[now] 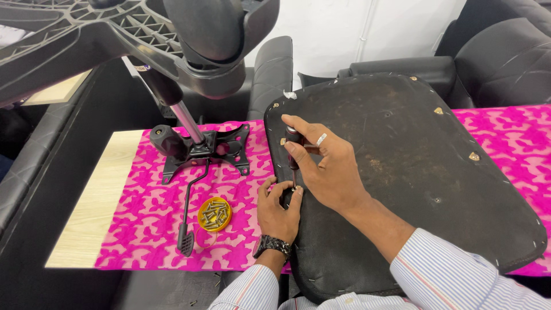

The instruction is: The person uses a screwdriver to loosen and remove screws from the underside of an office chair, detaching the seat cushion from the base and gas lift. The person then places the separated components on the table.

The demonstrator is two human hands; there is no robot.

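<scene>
Black seat board (413, 172) lies on the pink-clothed surface (160, 229). At its near-left edge, right hand (327, 169) fingers grasp an upright screwdriver (294, 155); left hand (278, 209) fingers pinch its tip. Keeping it vertical likely prevents slipping. A screw dish (214, 214) sits left of the board.

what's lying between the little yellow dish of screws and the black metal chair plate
In the head view, only the plate's thin black lever over pink patterned cloth separates the yellow dish from the chair plate.
</scene>
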